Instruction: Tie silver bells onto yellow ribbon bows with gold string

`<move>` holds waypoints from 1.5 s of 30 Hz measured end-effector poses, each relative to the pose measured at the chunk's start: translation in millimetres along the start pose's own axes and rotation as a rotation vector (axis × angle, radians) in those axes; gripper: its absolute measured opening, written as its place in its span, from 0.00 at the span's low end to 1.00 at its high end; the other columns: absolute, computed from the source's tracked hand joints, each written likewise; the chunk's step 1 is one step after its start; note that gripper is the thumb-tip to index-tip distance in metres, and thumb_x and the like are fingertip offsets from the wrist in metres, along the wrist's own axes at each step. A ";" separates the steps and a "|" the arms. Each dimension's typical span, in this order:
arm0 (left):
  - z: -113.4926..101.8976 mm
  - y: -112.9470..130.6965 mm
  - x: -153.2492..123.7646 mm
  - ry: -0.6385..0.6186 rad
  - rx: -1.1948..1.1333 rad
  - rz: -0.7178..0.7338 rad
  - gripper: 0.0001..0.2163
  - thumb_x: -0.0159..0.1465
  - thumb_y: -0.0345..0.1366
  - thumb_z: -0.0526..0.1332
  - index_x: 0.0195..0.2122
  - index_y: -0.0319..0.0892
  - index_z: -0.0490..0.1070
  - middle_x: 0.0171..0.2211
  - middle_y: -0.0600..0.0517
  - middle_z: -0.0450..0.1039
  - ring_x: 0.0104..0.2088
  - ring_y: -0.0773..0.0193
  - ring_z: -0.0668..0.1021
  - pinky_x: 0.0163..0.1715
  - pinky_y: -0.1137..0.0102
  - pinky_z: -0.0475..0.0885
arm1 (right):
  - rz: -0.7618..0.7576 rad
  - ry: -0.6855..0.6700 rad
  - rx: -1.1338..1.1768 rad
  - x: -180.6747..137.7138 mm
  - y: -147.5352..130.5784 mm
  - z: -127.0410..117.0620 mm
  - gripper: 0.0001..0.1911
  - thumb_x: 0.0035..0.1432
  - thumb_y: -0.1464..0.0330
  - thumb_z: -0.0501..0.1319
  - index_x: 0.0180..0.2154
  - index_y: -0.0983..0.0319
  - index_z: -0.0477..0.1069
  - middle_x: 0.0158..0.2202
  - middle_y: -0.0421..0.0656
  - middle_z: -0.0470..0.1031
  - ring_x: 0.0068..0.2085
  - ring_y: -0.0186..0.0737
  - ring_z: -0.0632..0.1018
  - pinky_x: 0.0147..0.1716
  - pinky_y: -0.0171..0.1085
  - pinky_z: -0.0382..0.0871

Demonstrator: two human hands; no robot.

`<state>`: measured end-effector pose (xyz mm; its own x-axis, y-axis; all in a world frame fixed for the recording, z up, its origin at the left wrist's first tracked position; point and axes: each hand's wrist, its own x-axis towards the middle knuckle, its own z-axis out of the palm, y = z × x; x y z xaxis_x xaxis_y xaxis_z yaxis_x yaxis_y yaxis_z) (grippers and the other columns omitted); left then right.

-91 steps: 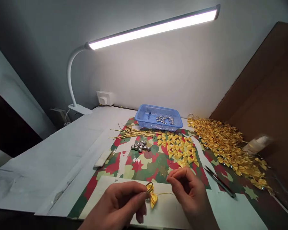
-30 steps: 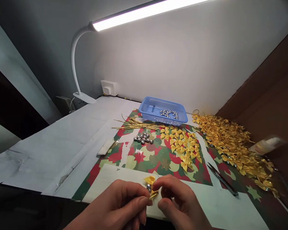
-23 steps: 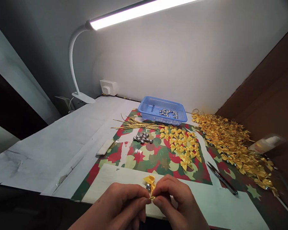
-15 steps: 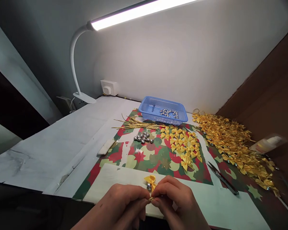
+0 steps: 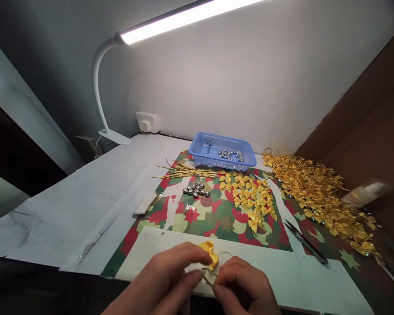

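Note:
At the bottom centre my left hand point(image 5: 166, 284) pinches a small yellow ribbon bow point(image 5: 209, 253) with a thin gold cord looped through it. My right hand point(image 5: 244, 286) sits close beside it, fingers curled and pinching the gold cord point(image 5: 209, 274) just below the bow. Both hands hover over a white sheet point(image 5: 298, 284) laid on the red-and-green patterned paper point(image 5: 216, 218).
Loose yellow bows point(image 5: 249, 197), silver bells point(image 5: 196, 189) and gold cords point(image 5: 184, 171) lie on the patterned paper. A blue basket point(image 5: 203, 153) with bells stands behind. A heap of finished bows point(image 5: 321, 197) lies right, small scissors point(image 5: 305, 243) beside it. A desk lamp point(image 5: 101, 87) stands left.
The view tilted down slightly. My hands shifted lower and apart a little; the cord now forms a loop between my fingers under the bow.

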<state>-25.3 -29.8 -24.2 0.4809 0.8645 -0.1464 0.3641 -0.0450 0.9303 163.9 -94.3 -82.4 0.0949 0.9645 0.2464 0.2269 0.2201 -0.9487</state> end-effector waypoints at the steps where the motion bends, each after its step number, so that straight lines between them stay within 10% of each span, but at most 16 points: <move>1: -2.1 2.6 6.5 -0.008 0.020 0.019 0.12 0.68 0.44 0.60 0.48 0.52 0.78 0.44 0.52 0.82 0.25 0.63 0.78 0.29 0.70 0.74 | 0.043 0.028 0.032 -2.3 1.2 -0.2 0.07 0.57 0.70 0.65 0.27 0.60 0.75 0.27 0.40 0.73 0.27 0.34 0.71 0.25 0.32 0.58; 9: 4.7 -4.6 63.9 -0.038 0.399 0.240 0.07 0.64 0.31 0.58 0.33 0.45 0.76 0.39 0.48 0.74 0.37 0.56 0.79 0.38 0.64 0.72 | 0.267 0.071 0.269 0.7 -2.9 -9.6 0.18 0.56 0.55 0.70 0.26 0.62 0.75 0.25 0.38 0.69 0.26 0.32 0.64 0.26 0.33 0.55; 22: 6.3 8.5 51.5 -0.004 0.379 0.171 0.10 0.71 0.35 0.52 0.30 0.48 0.64 0.25 0.57 0.69 0.26 0.61 0.71 0.28 0.67 0.65 | 0.305 0.027 0.413 11.1 -17.0 -8.2 0.12 0.55 0.62 0.70 0.26 0.62 0.74 0.24 0.35 0.62 0.26 0.30 0.61 0.26 0.32 0.53; 35: -2.2 14.8 29.6 -0.165 0.266 0.429 0.15 0.73 0.31 0.48 0.37 0.48 0.73 0.34 0.53 0.74 0.32 0.63 0.78 0.34 0.72 0.73 | -0.336 0.275 -0.398 18.6 -20.0 -1.4 0.09 0.67 0.77 0.58 0.36 0.58 0.70 0.33 0.40 0.72 0.35 0.38 0.72 0.34 0.35 0.66; 41: -3.8 -4.1 12.4 0.108 0.255 0.493 0.17 0.69 0.33 0.59 0.56 0.62 0.71 0.55 0.58 0.78 0.55 0.60 0.79 0.55 0.79 0.71 | -0.368 0.249 -0.429 22.7 -25.3 -1.1 0.10 0.66 0.79 0.57 0.37 0.59 0.69 0.34 0.40 0.70 0.34 0.38 0.71 0.36 0.37 0.65; 45: -4.1 10.1 17.7 0.044 0.342 0.452 0.05 0.67 0.32 0.62 0.42 0.50 0.74 0.37 0.53 0.80 0.40 0.59 0.82 0.43 0.75 0.77 | -0.410 0.277 -0.416 24.2 -27.8 2.2 0.09 0.65 0.79 0.57 0.36 0.59 0.69 0.33 0.40 0.69 0.33 0.37 0.70 0.33 0.36 0.63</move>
<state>-16.3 -12.8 -16.0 0.6182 0.7411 0.2619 0.3709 -0.5688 0.7341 157.7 -76.7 -50.6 0.1554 0.7286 0.6671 0.6492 0.4337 -0.6248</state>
